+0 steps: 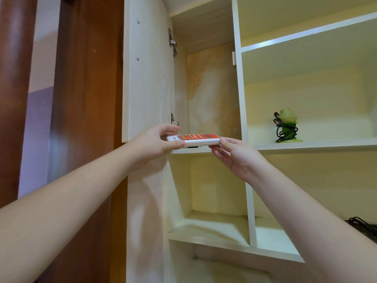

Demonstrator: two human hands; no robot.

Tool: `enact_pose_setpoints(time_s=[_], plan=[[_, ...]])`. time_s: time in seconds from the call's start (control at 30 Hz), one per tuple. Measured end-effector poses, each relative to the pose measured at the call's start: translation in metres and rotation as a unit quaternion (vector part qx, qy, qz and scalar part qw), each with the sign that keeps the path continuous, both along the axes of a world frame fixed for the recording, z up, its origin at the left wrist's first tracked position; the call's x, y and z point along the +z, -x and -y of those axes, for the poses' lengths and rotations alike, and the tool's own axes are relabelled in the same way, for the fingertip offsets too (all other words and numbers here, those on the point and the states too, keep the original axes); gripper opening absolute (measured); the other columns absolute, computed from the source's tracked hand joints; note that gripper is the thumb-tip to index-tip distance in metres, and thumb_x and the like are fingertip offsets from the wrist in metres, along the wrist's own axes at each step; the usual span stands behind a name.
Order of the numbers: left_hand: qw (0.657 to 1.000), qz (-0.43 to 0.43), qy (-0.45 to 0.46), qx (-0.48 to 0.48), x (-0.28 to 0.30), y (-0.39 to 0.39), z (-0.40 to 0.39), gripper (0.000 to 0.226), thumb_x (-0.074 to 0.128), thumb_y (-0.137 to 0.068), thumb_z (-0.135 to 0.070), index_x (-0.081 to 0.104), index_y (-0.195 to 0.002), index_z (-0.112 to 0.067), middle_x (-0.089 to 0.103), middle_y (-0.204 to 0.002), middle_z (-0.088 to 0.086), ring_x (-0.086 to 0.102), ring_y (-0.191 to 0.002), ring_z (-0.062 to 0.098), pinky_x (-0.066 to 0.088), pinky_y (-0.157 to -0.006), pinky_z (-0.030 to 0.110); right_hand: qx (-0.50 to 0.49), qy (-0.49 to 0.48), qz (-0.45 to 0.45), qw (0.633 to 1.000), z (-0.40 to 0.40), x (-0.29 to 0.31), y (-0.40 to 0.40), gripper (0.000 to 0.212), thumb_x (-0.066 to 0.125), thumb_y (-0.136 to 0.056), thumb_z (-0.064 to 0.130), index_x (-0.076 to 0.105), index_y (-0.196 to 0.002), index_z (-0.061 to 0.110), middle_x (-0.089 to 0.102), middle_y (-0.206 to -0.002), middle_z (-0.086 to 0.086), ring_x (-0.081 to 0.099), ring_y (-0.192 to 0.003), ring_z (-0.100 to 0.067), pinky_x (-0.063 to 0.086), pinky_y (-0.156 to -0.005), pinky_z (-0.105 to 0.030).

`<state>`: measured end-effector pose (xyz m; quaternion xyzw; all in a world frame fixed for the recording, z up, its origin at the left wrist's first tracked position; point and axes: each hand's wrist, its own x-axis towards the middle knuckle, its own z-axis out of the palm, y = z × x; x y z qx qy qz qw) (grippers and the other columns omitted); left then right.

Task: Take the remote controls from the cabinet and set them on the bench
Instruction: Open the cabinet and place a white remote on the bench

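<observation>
A white remote control [195,139] with a red button face lies flat just above the shelf edge [193,150] of the open cabinet compartment. My left hand [155,142] grips its left end between thumb and fingers. My right hand [234,156] touches its right end with the fingertips, palm turned up beneath it. A dark sliver under the remote may be a second remote; I cannot tell. The bench is out of view.
The cabinet door [148,68] stands open to the left, with hinges on its inner edge. A green figure wrapped in black cable [285,127] stands on the right shelf. A black cable bundle [363,227] lies lower right. A brown wooden door frame [85,99] is left.
</observation>
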<state>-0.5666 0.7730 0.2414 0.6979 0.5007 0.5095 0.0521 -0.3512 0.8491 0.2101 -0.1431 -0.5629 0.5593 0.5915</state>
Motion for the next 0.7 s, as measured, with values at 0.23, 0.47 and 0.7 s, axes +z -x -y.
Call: enact_pose_setpoints(time_s=[0.23, 0.47, 0.7], plan=[[0.999, -0.032, 0.009, 0.035, -0.016, -0.003, 0.022, 0.051, 0.076, -0.078, -0.042, 0.059, -0.124, -0.03, 0.066, -0.111, -0.008, 0.061, -0.104, 0.006, 0.048, -0.081, 0.022, -0.026, 0.014, 0.006, 1.0, 0.033, -0.024, -0.003, 0.023, 0.048, -0.097, 0.007, 0.063, -0.112, -0.003, 0.068, -0.103, -0.013, 0.068, -0.09, -0.016, 0.058, -0.069, -0.017], [0.999, -0.018, 0.037, 0.026, -0.038, -0.007, 0.043, 0.047, 0.076, -0.077, -0.047, 0.064, -0.118, -0.026, 0.068, -0.104, -0.009, 0.061, -0.098, 0.005, 0.051, -0.079, 0.022, -0.08, 0.032, -0.001, 0.996, 0.077, -0.045, -0.012, 0.018, 0.049, -0.097, 0.006, 0.062, -0.107, -0.002, 0.067, -0.108, -0.016, 0.067, -0.095, -0.019, 0.056, -0.083, -0.023], [0.995, 0.006, 0.067, -0.074, -0.073, -0.026, 0.057, 0.043, 0.08, -0.077, -0.032, 0.062, -0.115, -0.027, 0.068, -0.102, -0.012, 0.059, -0.093, -0.004, 0.044, -0.066, 0.015, -0.132, 0.04, 0.009, 0.99, 0.123, -0.075, -0.035, 0.021, 0.052, -0.096, 0.008, 0.062, -0.111, 0.0, 0.071, -0.104, -0.01, 0.069, -0.092, -0.013, 0.056, -0.08, -0.019]])
